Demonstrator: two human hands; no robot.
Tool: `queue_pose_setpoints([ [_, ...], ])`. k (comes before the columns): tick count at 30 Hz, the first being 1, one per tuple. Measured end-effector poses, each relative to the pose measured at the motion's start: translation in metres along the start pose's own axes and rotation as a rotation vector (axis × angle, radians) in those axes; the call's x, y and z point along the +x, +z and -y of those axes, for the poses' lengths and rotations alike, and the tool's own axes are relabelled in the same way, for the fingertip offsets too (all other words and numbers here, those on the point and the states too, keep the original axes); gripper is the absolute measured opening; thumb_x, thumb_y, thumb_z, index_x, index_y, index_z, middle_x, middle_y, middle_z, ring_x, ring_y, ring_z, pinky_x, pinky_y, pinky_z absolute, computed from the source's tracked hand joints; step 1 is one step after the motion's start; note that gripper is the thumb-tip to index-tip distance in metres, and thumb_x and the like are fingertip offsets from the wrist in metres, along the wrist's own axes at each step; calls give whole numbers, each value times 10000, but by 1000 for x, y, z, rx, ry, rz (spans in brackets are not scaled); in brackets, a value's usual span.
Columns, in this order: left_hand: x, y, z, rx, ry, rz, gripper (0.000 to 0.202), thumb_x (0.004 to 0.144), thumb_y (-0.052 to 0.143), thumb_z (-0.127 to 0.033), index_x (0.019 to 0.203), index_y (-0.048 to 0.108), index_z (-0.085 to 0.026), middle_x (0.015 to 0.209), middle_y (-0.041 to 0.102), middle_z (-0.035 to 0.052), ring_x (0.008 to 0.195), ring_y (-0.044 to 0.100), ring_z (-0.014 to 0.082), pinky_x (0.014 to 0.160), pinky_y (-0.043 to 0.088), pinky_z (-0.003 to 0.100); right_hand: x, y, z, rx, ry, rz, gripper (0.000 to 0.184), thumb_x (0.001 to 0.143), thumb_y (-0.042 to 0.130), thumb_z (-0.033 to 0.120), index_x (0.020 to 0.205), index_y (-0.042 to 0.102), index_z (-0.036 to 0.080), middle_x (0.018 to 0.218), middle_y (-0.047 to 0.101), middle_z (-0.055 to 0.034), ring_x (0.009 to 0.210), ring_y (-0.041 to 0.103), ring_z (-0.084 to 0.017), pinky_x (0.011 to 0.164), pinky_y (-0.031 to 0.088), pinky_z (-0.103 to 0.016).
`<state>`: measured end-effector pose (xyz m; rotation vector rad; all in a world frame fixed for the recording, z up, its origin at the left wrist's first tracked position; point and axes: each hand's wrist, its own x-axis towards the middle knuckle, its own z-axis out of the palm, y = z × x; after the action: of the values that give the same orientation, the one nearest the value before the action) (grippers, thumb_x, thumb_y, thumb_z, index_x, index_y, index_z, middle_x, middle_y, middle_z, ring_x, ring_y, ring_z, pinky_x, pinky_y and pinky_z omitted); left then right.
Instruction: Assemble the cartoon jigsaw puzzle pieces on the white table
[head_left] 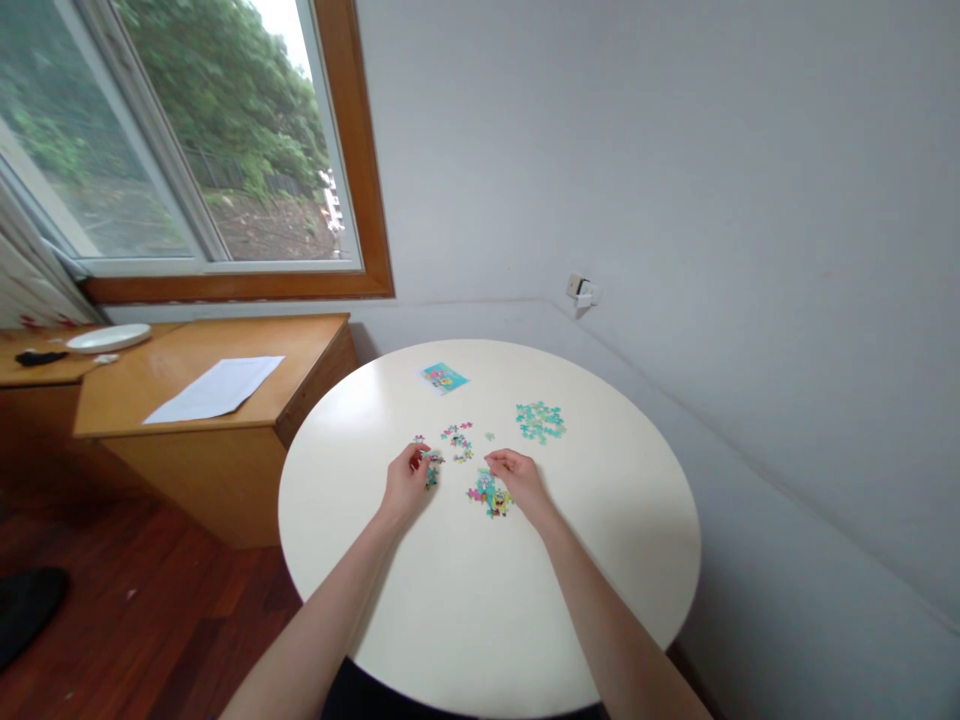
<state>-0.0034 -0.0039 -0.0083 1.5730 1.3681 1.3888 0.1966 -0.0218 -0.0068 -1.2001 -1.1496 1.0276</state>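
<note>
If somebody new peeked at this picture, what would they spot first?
Probably the big round white table in the middle, with the person's bare left hand and bare right hand over it. Then maybe the bright patch of pink, yellow and turquoise jigsaw pieces by the right hand, and the pale green-turquoise jigsaw pieces farther back. The wide brown-framed window at upper left, showing green trees, stands out too.

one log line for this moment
left hand: at puzzle pieces; right hand: by puzzle cluster; teal pieces: farther right; picture card: far side
</note>
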Motion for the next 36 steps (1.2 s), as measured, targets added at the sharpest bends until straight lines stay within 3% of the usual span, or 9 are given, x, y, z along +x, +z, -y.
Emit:
queue_pose_setpoints([
  [13,0,-1,-2,27,-5,20,84,723,551,-222,775,612,-198,521,468,-38,500,400,103,516,314,238,-4,1,4,3,3,25,244,566,682,409,645,647,181,568,616,0,570,542,-144,602,418,-284],
  [36,0,0,4,136,50,44,124,770,497,-214,822,606,-192,559,518,-28,517,433,102,520,347,232,-2,0,-5,-101,-39,65,258,626,614,406,686,637,155,569,592,0,549,518,-122,550,394,-248],
])
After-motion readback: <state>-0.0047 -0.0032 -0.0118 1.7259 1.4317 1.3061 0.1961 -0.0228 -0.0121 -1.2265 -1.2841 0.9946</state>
